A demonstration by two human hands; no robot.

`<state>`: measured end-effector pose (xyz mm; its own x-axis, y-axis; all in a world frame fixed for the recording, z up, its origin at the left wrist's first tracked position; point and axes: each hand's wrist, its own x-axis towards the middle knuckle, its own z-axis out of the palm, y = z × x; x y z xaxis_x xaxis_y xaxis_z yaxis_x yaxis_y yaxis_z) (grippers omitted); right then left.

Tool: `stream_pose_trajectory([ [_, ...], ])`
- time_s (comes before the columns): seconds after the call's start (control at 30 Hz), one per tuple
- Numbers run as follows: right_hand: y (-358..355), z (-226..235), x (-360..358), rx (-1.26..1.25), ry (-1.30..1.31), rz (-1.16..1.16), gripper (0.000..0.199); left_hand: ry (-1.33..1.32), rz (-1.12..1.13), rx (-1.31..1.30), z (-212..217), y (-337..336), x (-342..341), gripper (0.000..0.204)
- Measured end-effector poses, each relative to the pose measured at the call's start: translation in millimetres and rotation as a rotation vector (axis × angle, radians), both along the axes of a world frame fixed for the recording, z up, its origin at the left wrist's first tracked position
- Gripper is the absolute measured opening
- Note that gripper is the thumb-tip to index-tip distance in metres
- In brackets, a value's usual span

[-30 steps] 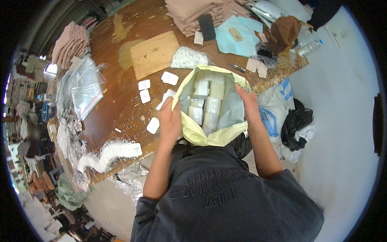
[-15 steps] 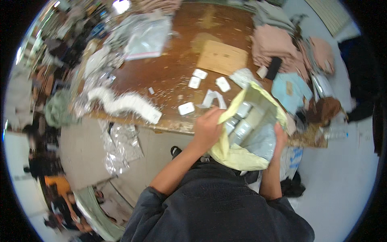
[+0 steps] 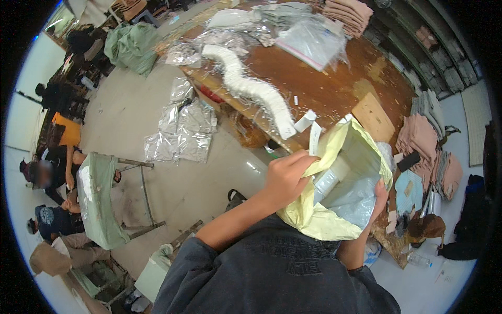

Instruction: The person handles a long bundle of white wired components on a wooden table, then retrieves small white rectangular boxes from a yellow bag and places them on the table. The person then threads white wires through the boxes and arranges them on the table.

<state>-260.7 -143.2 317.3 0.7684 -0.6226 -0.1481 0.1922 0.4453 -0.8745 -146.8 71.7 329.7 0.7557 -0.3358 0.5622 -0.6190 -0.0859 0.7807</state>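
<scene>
The person holds a pale yellow bag [image 3: 340, 193] open against the body, right of centre in the frame, beside the near edge of a long brown wooden table [image 3: 334, 89]. The left hand [image 3: 285, 178] is closed tight on the bag's left rim, fingers curled over the bunched edge, while the right hand [image 3: 379, 201] grips the right side lower down, its fingers wrapped around the plastic and only partly in view. Between them the mouth gapes, and several small white packets [image 3: 327, 180] can be seen lying inside, so the filling looks to be well under way, though the bag is far from full as far as the opening shows. Neither hand has a loose packet in it; both are given over to the bag itself. On the table, just above the bag's rim, a couple of small white pieces [image 3: 308, 125] lie loose, and a long curving row of white stacked packets [image 3: 251, 86] runs toward the upper middle of the frame, so a good deal appears not yet bagged. Clear plastic bags [image 3: 314, 39] lie at the top of the table, folded pink cloth [image 3: 418, 138] is piled at its right end, and empty clear wrappers [image 3: 180, 131] litter the floor at centre left.
</scene>
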Motion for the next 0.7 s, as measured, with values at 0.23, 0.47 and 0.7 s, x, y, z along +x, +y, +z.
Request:
stream_pose_trajectory([
  [0.23,130.6,-2.7,99.4,0.003,0.143,0.177,0.035,-0.004,0.291,0.127,-7.4,132.7,28.2,0.033],
  [0.47,237.5,-6.6,197.1,-0.053,0.302,0.693,0.029,0.280,0.624,0.189,-44.9,223.1,56.6,0.016],
  [0.7,293.0,-147.8,297.1,-0.103,0.413,1.077,0.031,0.495,0.769,0.446,-157.3,265.2,103.7,0.019],
])
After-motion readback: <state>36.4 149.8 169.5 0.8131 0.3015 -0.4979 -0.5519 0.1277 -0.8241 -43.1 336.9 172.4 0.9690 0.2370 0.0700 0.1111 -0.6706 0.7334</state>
